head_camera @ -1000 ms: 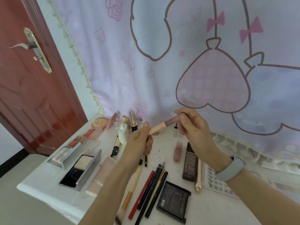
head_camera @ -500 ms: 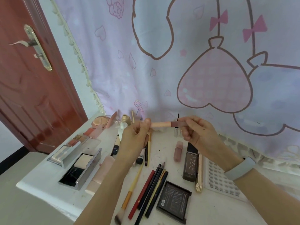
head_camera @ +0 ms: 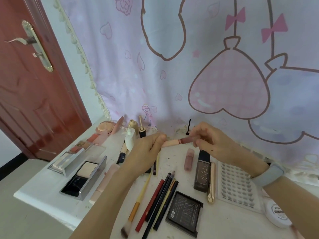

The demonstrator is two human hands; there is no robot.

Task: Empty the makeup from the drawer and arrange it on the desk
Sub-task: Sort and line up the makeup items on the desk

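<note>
Hands are meeting above the desk point(head_camera: 51, 185), both pinching 1 slim lip gloss tube point(head_camera: 179, 141) that's lying roughly level between them. Left hand point(head_camera: 146, 149) is gripping the pale pink end, right hand point(head_camera: 212, 144) is closing its fingertips on the dark brownish-red end. Right under them, a pink tube point(head_camera: 189, 159) and a dark UNNY bottle point(head_camera: 202, 171) are lying side by side, with a gold tube point(head_camera: 212, 182) touching the bottle's right edge. Closer in, 5 or so pencils point(head_camera: 160, 202) are fanning out beside a black palette point(head_camera: 184, 213). Over on the left an open compact point(head_camera: 86, 176) is sitting near the edge, and a lash tray point(head_camera: 236, 185) is lying on the right.
</note>
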